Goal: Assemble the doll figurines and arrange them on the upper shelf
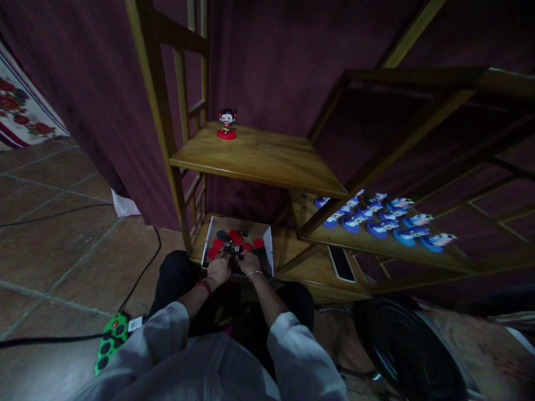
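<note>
An open white box on the low shelf holds several small dark figurines with round red bases. Both of my hands reach over its near side. My left hand, with a red bead bracelet at the wrist, has its fingers bent around a dark figurine in the middle of the box. Close beside it, my right hand, wearing a thin light bracelet, bends its fingers onto the figurines too. The fingertips are small and dim, and exactly which figurine each hand grips is partly hidden.
One black-haired figurine on a red base stands on the upper wooden shelf. Several blue and purple figurines line the right shelf. A phone-like black-and-white slab lies below. A green power strip with cables sits on the floor; a round black object stands right.
</note>
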`<state>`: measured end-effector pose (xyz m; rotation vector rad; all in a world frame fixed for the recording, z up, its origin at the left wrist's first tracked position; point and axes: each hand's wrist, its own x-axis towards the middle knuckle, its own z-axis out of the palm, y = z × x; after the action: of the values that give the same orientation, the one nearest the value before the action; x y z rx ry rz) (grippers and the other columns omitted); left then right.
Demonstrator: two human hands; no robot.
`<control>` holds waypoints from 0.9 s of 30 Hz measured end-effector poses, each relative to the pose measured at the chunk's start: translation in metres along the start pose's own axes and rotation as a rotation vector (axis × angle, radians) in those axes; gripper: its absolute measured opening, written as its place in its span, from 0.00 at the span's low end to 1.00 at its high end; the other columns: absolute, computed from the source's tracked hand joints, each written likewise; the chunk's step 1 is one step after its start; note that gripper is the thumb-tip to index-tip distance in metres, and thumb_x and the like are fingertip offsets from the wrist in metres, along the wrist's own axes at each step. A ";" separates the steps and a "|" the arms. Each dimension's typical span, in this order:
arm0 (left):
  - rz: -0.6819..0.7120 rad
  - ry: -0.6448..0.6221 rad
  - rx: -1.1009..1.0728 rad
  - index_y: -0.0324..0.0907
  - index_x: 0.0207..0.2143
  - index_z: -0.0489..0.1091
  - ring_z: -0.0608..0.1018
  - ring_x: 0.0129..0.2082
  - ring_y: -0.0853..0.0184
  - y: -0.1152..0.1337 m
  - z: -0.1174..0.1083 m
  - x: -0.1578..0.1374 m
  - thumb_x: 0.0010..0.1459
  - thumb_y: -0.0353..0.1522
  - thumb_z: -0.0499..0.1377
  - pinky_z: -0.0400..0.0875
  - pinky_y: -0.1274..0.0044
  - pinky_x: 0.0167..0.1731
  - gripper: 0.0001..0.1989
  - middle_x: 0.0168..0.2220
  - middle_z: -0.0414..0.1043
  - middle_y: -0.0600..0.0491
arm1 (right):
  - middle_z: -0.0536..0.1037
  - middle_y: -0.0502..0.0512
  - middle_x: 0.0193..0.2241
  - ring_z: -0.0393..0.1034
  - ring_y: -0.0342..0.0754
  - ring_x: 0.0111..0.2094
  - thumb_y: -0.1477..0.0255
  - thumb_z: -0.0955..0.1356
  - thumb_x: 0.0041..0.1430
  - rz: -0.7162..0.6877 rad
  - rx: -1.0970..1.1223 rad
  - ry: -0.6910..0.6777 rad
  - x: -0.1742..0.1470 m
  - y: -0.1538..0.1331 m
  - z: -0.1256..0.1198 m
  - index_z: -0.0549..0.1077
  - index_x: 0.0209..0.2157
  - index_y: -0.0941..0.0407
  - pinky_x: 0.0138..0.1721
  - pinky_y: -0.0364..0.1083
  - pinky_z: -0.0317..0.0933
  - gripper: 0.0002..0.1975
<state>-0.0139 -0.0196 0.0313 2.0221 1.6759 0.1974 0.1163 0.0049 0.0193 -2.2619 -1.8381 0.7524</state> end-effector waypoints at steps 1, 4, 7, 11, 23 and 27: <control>-0.004 0.006 -0.002 0.44 0.46 0.66 0.70 0.50 0.64 0.000 0.000 0.000 0.56 0.27 0.48 0.64 0.75 0.47 0.16 0.51 0.67 0.47 | 0.78 0.57 0.38 0.72 0.48 0.42 0.71 0.66 0.51 0.000 0.014 0.001 -0.001 0.001 -0.001 0.73 0.39 0.58 0.42 0.42 0.62 0.12; -0.020 0.019 -0.006 0.43 0.48 0.65 0.70 0.50 0.64 0.002 0.001 0.002 0.56 0.27 0.48 0.63 0.74 0.48 0.17 0.51 0.67 0.46 | 0.78 0.56 0.39 0.72 0.48 0.42 0.68 0.66 0.51 0.008 0.054 0.017 -0.002 0.002 -0.005 0.73 0.39 0.56 0.41 0.42 0.62 0.13; -0.029 0.027 -0.011 0.41 0.52 0.62 0.69 0.51 0.62 0.002 0.002 0.004 0.55 0.26 0.49 0.64 0.72 0.48 0.21 0.52 0.66 0.44 | 0.78 0.56 0.39 0.72 0.49 0.42 0.68 0.66 0.50 0.007 0.095 0.032 -0.001 0.002 -0.009 0.73 0.39 0.56 0.42 0.43 0.63 0.13; -0.019 0.031 -0.014 0.42 0.56 0.58 0.67 0.53 0.60 0.002 0.004 0.006 0.54 0.27 0.50 0.63 0.72 0.49 0.25 0.55 0.64 0.45 | 0.79 0.53 0.38 0.72 0.46 0.42 0.71 0.67 0.49 -0.035 0.175 0.026 0.001 0.003 -0.008 0.73 0.38 0.55 0.43 0.41 0.62 0.13; 0.023 0.082 -0.060 0.43 0.51 0.65 0.63 0.56 0.64 0.005 0.003 0.010 0.58 0.30 0.51 0.57 0.73 0.54 0.18 0.52 0.68 0.49 | 0.79 0.49 0.37 0.74 0.43 0.38 0.75 0.67 0.48 -0.161 0.412 -0.029 0.011 0.011 0.005 0.72 0.43 0.53 0.40 0.41 0.66 0.17; -0.010 0.097 -0.094 0.43 0.50 0.67 0.66 0.53 0.65 0.003 0.005 0.011 0.58 0.29 0.50 0.60 0.75 0.52 0.17 0.50 0.69 0.49 | 0.80 0.50 0.35 0.74 0.45 0.37 0.75 0.67 0.48 -0.167 0.435 -0.031 0.011 0.010 0.004 0.73 0.42 0.52 0.41 0.44 0.66 0.16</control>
<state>-0.0067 -0.0107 0.0256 1.9623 1.7012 0.3695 0.1245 0.0125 0.0087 -1.8127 -1.6503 1.0419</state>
